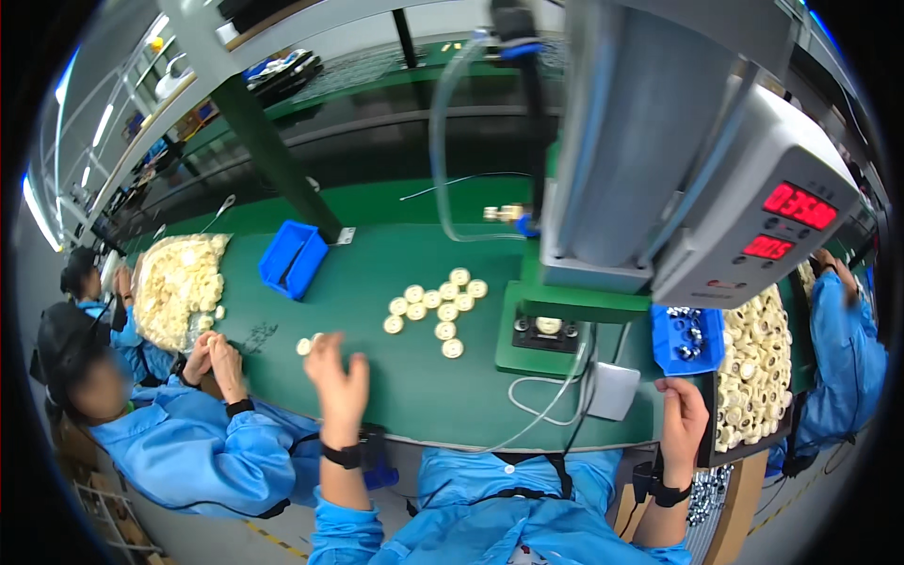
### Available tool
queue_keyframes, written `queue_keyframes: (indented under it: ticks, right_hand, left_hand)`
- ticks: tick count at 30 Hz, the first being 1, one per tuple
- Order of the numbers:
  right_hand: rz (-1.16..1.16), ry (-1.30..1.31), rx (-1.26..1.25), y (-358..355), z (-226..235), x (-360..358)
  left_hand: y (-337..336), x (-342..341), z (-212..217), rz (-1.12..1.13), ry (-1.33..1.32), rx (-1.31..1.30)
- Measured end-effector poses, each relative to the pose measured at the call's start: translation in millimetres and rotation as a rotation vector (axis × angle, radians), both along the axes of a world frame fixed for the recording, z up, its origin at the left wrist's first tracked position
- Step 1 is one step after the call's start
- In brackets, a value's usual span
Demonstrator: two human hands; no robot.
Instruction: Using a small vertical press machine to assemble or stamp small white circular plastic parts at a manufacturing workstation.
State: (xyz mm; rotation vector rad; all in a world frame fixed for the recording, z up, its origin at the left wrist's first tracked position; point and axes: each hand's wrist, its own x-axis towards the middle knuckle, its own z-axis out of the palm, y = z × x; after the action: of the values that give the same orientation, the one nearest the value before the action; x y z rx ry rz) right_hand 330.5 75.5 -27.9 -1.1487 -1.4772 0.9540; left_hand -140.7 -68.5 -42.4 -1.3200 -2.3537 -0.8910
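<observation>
My left hand (340,379) is over the green table at left, thumb spread from the fingers. Its fingertips are beside two cream round parts (304,347), one partly covered by them; no firm grip shows. Past the table's front edge at right, my right hand (684,414) has its fingers curled in. What it holds, if anything, is hidden. A loose group of cream round parts (432,299) lies mid-table. Between my hands stands a press (603,169), with one cream part (548,325) seated in the dark fixture under it.
A blue bin (698,365) holds shiny metal pieces, beside a tray heaped with cream parts (750,381). A white box (614,391) and cables lie near the press. Another blue bin (293,260) and a bag of cream parts (176,282) are at left. Co-workers sit on both sides.
</observation>
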Motion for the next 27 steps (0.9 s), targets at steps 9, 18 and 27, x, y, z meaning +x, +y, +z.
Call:
queue_keyframes:
  ticks: [9,18,27]
  right_hand:
    - [-0.138,-0.159,0.088,9.9,0.6,20.5]
    - [-0.216,-1.138,0.217,93.1,19.3,11.2]
    - [-0.212,-0.865,0.286,103.1,1.1,12.9]
  left_hand:
    - [-23.4,-21.6,-10.7,-0.025,-0.162,-0.456]
    - [21.0,80.6,3.8,-0.312,-0.072,-0.376]
    - [34.5,106.7,13.4,-0.297,-0.159,-0.352]
